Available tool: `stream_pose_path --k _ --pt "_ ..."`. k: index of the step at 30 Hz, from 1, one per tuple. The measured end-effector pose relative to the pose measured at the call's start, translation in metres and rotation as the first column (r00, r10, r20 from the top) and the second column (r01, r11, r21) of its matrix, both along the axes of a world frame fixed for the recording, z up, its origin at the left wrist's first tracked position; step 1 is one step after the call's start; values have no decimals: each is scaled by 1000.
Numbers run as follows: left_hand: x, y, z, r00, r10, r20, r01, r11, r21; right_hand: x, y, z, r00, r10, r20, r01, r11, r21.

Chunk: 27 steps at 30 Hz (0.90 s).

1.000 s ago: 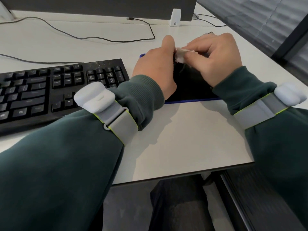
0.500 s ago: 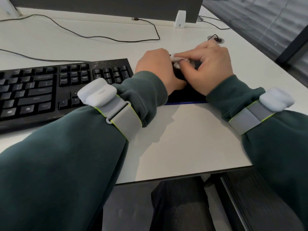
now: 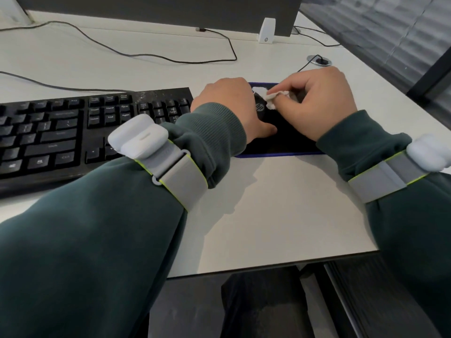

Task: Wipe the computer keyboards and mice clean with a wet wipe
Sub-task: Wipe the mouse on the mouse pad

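A black mouse [image 3: 264, 113] with a round logo lies on a black, blue-edged mouse pad [image 3: 288, 145] right of the black keyboard [image 3: 80, 128]. My left hand [image 3: 229, 106] grips the mouse from its left side and hides much of it. My right hand [image 3: 317, 98] pinches a crumpled white wet wipe [image 3: 267, 97] and presses it on the mouse's top. Both wrists wear grey straps with white sensor pods.
The white desk [image 3: 280, 211] ends at a front edge near my arms. Grey cables [image 3: 146, 54] cross the desk behind the keyboard. A small white device [image 3: 267, 30] stands at the monitor base. A cable grommet [image 3: 319, 61] sits at the back right.
Both hands with the mouse have come down onto the pad and nearer to me. The wipe has slid over the mouse top, and the logo now shows.
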State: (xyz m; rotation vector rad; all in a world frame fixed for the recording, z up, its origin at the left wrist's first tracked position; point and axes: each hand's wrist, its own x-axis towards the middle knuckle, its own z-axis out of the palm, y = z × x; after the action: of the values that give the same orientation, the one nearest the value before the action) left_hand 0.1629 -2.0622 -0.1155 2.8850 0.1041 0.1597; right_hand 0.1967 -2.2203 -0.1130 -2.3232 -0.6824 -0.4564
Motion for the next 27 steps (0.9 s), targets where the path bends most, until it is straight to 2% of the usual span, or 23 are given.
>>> stream_pose_path --k 5,8,10,13,16,18,21,27 --pt "-2 -1 5 1000 -1 -10 1 1000 10 10 -11 2 973 -218 -70 209 971 -114" --pt "-3 1 6 998 -46 -32 48 995 82 10 -13 2 951 -299 -72 278 936 -217" --pt "-3 1 7 997 -60 -46 65 992 105 11 -13 1 946 -317 -67 296 928 -225" --pt "-3 1 7 999 -44 -26 47 994 103 9 -8 1 958 -267 -103 243 950 -198" --pt "-3 0 6 999 -38 -9 39 994 105 2 -5 3 983 -132 -125 84 940 -330" --pt "-4 0 7 999 -40 -5 40 993 115 2 -5 5 984 -141 -110 96 935 -341" --pt "-7 -5 10 999 -30 -12 32 992 118 4 -6 5 971 -234 -47 207 923 -324" --pt "-13 -9 9 1000 19 14 -20 995 93 3 -7 9 986 -101 -134 46 931 -361"
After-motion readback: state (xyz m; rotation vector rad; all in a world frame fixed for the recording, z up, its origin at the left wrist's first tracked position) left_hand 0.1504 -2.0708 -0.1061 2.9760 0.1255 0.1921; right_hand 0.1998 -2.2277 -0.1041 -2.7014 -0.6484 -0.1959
